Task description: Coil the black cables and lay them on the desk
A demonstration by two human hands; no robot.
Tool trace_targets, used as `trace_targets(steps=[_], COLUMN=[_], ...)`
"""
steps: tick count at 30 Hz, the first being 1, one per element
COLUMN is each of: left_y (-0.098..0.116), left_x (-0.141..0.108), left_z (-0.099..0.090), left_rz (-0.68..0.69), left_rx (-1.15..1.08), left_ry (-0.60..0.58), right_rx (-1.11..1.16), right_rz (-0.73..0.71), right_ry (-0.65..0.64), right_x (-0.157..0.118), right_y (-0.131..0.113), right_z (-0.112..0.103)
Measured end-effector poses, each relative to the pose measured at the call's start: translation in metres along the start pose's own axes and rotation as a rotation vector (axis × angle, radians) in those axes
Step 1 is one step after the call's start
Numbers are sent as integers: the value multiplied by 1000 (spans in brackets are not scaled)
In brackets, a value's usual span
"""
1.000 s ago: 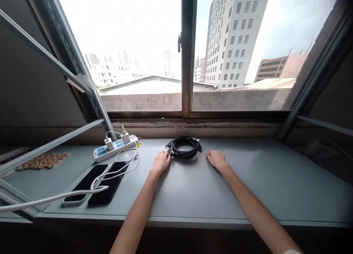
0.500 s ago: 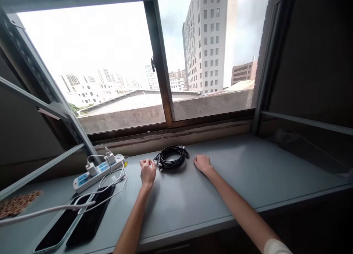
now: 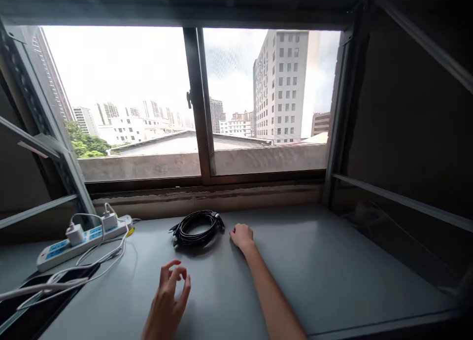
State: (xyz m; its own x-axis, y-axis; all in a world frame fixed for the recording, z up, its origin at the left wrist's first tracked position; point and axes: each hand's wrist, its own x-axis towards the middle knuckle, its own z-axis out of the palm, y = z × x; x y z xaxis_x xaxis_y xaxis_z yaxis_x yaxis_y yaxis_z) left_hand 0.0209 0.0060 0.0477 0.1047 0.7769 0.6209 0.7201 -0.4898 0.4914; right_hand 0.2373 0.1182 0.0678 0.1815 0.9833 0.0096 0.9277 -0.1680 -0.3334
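Daylight from the window (image 3: 199, 103) (sky (image 3: 121, 69) blown out) glazes the tabletop (image 3: 310, 261), leaving the right wall (image 3: 410, 123) dim

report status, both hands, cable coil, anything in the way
Left hand open, apart from black cable coil. Right hand beside its right edge, not touching. Coil lies on tabletop. White cables, power strip off left, not between hands and coil.

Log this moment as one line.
left hand: open, holding nothing | right hand: right of black cable, apart | black cable: coiled on table | power strip: two chargers plugged in
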Motion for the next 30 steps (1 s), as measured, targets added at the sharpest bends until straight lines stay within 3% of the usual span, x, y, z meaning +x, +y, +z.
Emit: trace_targets(steps=[5, 9, 12, 19, 23, 30], left_y=[6, 14, 15, 1, -7, 2], left_x=[2, 1, 4, 11, 8, 3], left_z=[-4, -14, -17, -12, -10, -8], left_rz=[10, -53, -132, -429, -461, -384], left_rx=[52, 109, 89, -223, -289, -214], left_ry=[73, 240, 290, 142, 39, 84], right_rx=[32, 52, 50, 32, 26, 26], right_rz=[-29, -37, -29, -17, -18, -32], right_ry=[-8, 8, 20, 38, 44, 40], right_x=[9, 6, 4, 2, 2, -8], right_y=[4, -3, -6, -8, -8, -4], right_z=[4, 11, 15, 22, 24, 23])
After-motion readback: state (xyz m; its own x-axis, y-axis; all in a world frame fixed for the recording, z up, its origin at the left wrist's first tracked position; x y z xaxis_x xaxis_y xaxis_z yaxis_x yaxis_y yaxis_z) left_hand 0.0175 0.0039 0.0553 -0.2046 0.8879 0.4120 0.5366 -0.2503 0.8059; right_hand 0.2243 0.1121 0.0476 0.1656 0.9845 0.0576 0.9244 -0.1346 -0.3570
